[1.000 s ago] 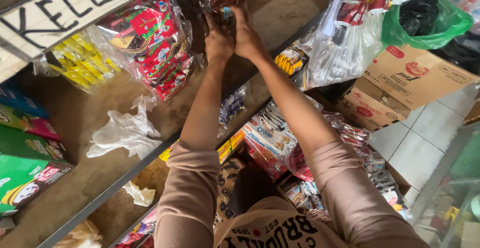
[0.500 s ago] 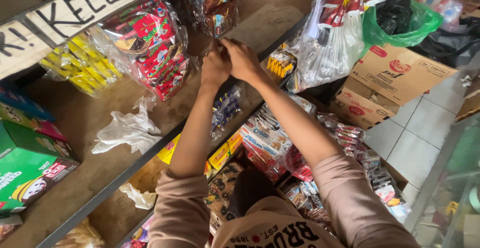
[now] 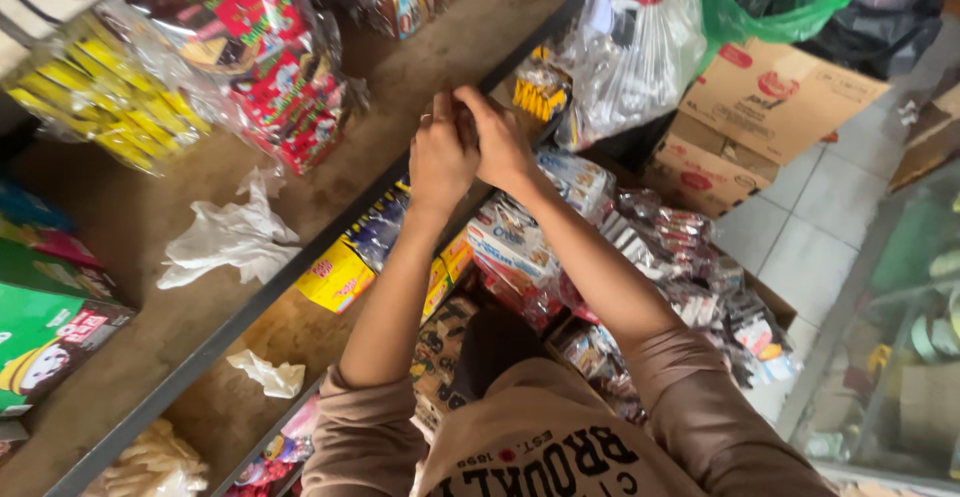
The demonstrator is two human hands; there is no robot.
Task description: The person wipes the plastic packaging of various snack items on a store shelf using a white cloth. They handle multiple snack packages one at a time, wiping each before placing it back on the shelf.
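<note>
We hold our left hand [image 3: 440, 157] and right hand [image 3: 498, 139] pressed together just over the front edge of the wooden shelf [image 3: 420, 47], fingers curled narrowly inward; whether they pinch anything we cannot tell. On that shelf, left of our hands, sits a clear bag of red snack packets [image 3: 265, 62], with a crumpled white plastic bag [image 3: 225, 239] nearer its edge. A hanging clear bag [image 3: 625, 52] droops right of the shelf, beside a cardboard box [image 3: 775, 97]. Below the shelf lie more snack packs [image 3: 520, 242].
</note>
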